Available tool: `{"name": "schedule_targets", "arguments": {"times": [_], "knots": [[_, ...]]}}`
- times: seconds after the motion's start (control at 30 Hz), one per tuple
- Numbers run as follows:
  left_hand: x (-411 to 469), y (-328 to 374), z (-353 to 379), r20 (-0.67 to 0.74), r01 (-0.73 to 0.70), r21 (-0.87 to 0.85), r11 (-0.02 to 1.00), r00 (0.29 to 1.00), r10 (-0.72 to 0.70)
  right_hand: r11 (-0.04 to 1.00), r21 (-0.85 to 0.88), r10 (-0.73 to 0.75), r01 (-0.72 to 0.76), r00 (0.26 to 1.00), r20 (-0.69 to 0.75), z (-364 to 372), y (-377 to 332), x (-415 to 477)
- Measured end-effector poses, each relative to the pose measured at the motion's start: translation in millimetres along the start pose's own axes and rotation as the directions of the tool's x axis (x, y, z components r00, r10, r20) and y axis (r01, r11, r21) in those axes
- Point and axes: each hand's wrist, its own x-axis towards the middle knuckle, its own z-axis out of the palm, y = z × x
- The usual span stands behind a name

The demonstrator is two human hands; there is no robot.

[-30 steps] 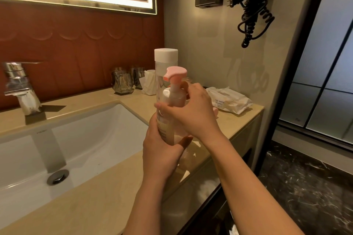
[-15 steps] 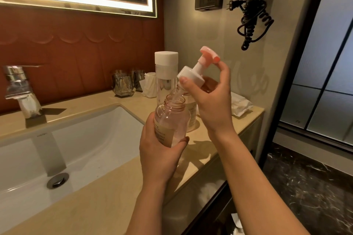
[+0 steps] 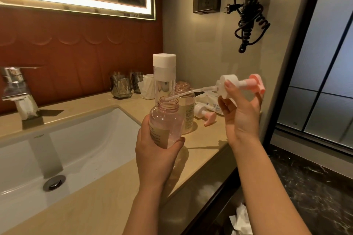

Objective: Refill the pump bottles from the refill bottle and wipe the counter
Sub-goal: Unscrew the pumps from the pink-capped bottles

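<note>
The left hand (image 3: 154, 156) wraps round the lower half of a clear pink pump bottle (image 3: 164, 120), covering much of its label, and holds it upright above the counter (image 3: 91, 202) with its neck open. The right hand (image 3: 241, 118) pinches the white collar of the pump head (image 3: 229, 86) between thumb and fingertips. The pink nozzle points right and the dip tube (image 3: 188, 93) lies nearly level toward the bottle. The tube's tip sits at the bottle's rim, and whether it touches cannot be told. Behind the held bottle a second bottle (image 3: 186, 108) stands open on the counter, its left side hidden. Behind that stands the refill bottle (image 3: 164, 74) with its white cap on. A second pump head (image 3: 205, 115) lies on the counter just beside the second bottle. The wipes pack (image 3: 213, 105) behind it is partly covered by the right hand, its print too small to read. The sink (image 3: 86, 139) runs off the left edge, and crumpled white paper (image 3: 241, 221) below the counter is cut by the bottom edge. Half a second ago the tube was still down inside the neck and the pump head tilted upward. Now it is drawn out and swung to the right, uncovering the second pump head.
</note>
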Motion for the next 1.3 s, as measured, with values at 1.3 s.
{"name": "schedule_targets", "arguments": {"times": [1.3], "knots": [[0, 4, 0, 0.006, 0.049, -0.042, 0.998, 0.999, -0.049, 0.284, -0.884, -0.185, 0.37, 0.926, 0.328, -57, 77, 33]]}}
